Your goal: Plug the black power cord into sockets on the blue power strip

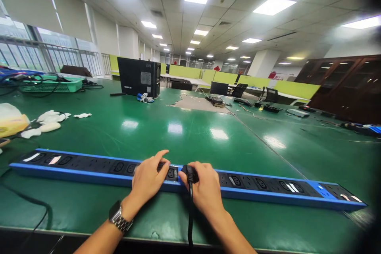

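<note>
A long blue and black power strip [262,185] with several sockets lies across the green table near the front edge. My left hand [148,178] rests on top of the strip, fingers curved over it and pressing it down, with a watch on the wrist. My right hand [204,186] is closed around a black plug [188,173] that sits at a socket in the middle of the strip. The plug's black cable [190,222] runs down toward me over the table edge.
A black computer case [138,76] stands at the far middle of the green table [178,131]. A green basket [50,84] with cables sits at far left, white gloves [49,121] and a yellow bag [10,121] at left. A black cable [26,202] lies at the left front. Dark wooden cabinets [348,83] stand at right.
</note>
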Available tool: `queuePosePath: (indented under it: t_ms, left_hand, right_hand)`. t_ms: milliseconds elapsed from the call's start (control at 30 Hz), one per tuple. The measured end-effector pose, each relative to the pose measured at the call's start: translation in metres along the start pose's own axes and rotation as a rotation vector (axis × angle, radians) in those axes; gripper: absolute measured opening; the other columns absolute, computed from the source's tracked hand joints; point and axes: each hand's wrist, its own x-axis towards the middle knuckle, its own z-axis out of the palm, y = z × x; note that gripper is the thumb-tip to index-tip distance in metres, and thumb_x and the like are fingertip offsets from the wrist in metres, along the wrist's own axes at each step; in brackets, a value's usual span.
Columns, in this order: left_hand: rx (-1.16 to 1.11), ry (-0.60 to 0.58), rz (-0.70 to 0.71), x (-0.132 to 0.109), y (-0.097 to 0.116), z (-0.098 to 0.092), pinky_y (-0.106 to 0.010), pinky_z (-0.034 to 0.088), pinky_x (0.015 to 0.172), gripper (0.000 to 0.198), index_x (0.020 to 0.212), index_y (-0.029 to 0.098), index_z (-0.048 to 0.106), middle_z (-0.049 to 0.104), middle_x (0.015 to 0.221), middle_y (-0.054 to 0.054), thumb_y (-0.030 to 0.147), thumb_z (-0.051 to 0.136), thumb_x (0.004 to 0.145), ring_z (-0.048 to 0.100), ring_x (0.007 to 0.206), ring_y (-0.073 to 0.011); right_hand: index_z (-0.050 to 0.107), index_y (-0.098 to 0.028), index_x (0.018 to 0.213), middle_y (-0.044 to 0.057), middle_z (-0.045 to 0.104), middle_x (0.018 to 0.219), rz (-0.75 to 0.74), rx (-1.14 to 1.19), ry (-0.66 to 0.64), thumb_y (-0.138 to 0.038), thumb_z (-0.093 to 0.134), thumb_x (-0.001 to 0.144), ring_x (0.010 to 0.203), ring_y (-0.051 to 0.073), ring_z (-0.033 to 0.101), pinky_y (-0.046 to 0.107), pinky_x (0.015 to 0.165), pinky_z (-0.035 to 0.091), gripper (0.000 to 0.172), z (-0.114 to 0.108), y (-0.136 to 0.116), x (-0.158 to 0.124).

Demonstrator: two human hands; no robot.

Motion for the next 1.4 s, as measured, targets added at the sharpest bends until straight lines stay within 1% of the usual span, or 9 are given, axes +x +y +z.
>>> queuePosePath:
  t_ms: [233,400,533,633,800,933,1067,1267,1400]
  left_hand:
    - [-0.042,-0.026,0.183,-0.002,-0.002,-0.004,-0.038,0.048,0.089,0.032,0.119,0.027,0.06,0.071,0.11,-0.002,0.032,0.054,0.088,0.064,0.1,-0.0229]
    - [-0.02,-0.086,0.419,-0.007,0.007,0.004,-0.044,0.045,0.096,0.053,0.13,0.025,0.054,0.067,0.119,-0.006,0.024,0.067,0.079,0.06,0.108,-0.0255]
    - [-0.047,-0.082,0.452,-0.008,0.024,0.023,-0.044,0.047,0.093,0.045,0.12,0.026,0.062,0.072,0.11,-0.003,0.011,0.063,0.078,0.063,0.103,-0.025]
    - [-0.204,0.034,0.403,-0.007,0.029,0.026,-0.039,0.051,0.088,0.033,0.112,0.025,0.067,0.074,0.105,-0.003,0.013,0.06,0.082,0.066,0.096,-0.0224]
    - [-0.375,0.238,0.16,-0.002,-0.003,-0.021,-0.032,0.055,0.08,0.038,0.117,0.022,0.065,0.074,0.106,-0.005,0.041,0.062,0.085,0.07,0.091,-0.0222]
    - [-0.194,0.136,0.104,-0.008,-0.045,-0.056,-0.036,0.055,0.083,0.046,0.115,0.022,0.066,0.075,0.104,-0.005,0.055,0.06,0.083,0.069,0.093,-0.0256]
    - [-0.035,0.006,0.192,-0.016,-0.063,-0.058,-0.041,0.05,0.094,0.045,0.113,0.025,0.067,0.073,0.111,-0.006,0.058,0.056,0.085,0.067,0.1,-0.0267]
    - [0.104,-0.088,0.248,-0.017,-0.065,-0.047,-0.056,0.035,0.108,0.035,0.12,0.029,0.063,0.067,0.125,-0.005,0.045,0.053,0.09,0.059,0.118,-0.0287]
    - [0.11,-0.135,0.253,-0.02,-0.067,-0.05,-0.058,0.028,0.111,0.077,0.147,0.033,0.031,0.059,0.137,-0.007,0.044,0.068,0.081,0.051,0.127,-0.0293]
  right_hand:
    - [0.063,-0.028,0.103,0.004,0.069,0.106,-0.077,-0.07,-0.126,-0.049,0.064,0.08,0.103,0.025,0.057,0.049,0.096,0.037,0.032,-0.013,0.004,0.005]
    - [0.057,-0.023,0.125,0.01,0.063,0.124,-0.05,-0.251,-0.11,-0.057,0.079,0.058,0.116,0.032,0.054,0.053,0.104,0.032,0.079,-0.022,0.031,0.001]
    - [0.06,-0.021,0.121,0.009,0.064,0.121,-0.088,-0.343,-0.097,-0.059,0.08,0.056,0.113,0.031,0.055,0.051,0.105,0.033,0.078,-0.018,0.039,-0.003]
    - [0.06,-0.021,0.12,0.009,0.064,0.12,-0.098,-0.349,-0.113,-0.062,0.079,0.056,0.112,0.031,0.055,0.052,0.103,0.034,0.079,-0.017,0.039,-0.003]
    - [0.058,-0.02,0.122,0.01,0.064,0.121,-0.099,-0.361,-0.103,-0.063,0.08,0.054,0.113,0.032,0.054,0.051,0.103,0.034,0.083,-0.017,0.038,-0.003]
    - [0.059,-0.021,0.12,0.01,0.064,0.119,-0.104,-0.36,-0.093,-0.065,0.079,0.054,0.112,0.032,0.055,0.052,0.102,0.034,0.081,-0.017,0.037,-0.003]
    - [0.059,-0.02,0.121,0.01,0.064,0.12,-0.088,-0.356,-0.108,-0.063,0.079,0.054,0.112,0.032,0.055,0.053,0.103,0.034,0.082,-0.017,0.035,-0.002]
    - [0.059,-0.02,0.122,0.012,0.063,0.121,-0.059,-0.327,-0.137,-0.058,0.082,0.054,0.114,0.033,0.054,0.055,0.104,0.032,0.081,-0.024,0.031,-0.001]
    - [0.057,-0.023,0.127,0.01,0.062,0.127,-0.054,-0.144,-0.252,-0.052,0.081,0.06,0.119,0.032,0.052,0.057,0.108,0.026,0.076,-0.022,0.008,0.006]
